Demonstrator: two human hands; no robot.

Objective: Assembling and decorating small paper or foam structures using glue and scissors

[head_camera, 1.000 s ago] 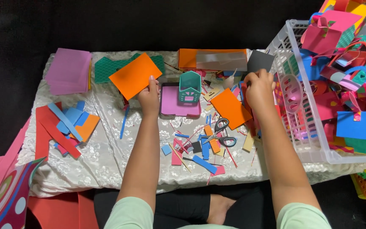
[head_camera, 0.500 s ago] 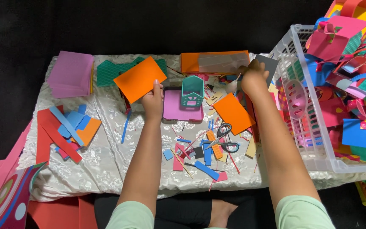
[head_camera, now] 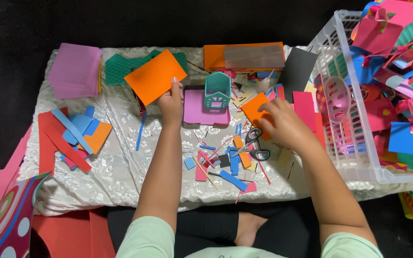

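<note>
In the head view we see the left hand (head_camera: pixel 171 101) pinching an orange sheet (head_camera: pixel 155 76), lifted far left over the counter (head_camera: pixel 120 119). The right hand (head_camera: pixel 283 123), fingers spread, presses a smaller orange piece (head_camera: pixel 254 109) just beside the scissors (head_camera: pixel 254 145).

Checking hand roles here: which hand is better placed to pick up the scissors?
Probably the right hand: it rests just above the scissors, while the left hand already holds an orange sheet.

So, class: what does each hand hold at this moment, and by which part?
The left hand grips the orange sheet by its lower right edge. The right hand rests on a smaller orange piece; whether it grips it cannot be told.
</note>
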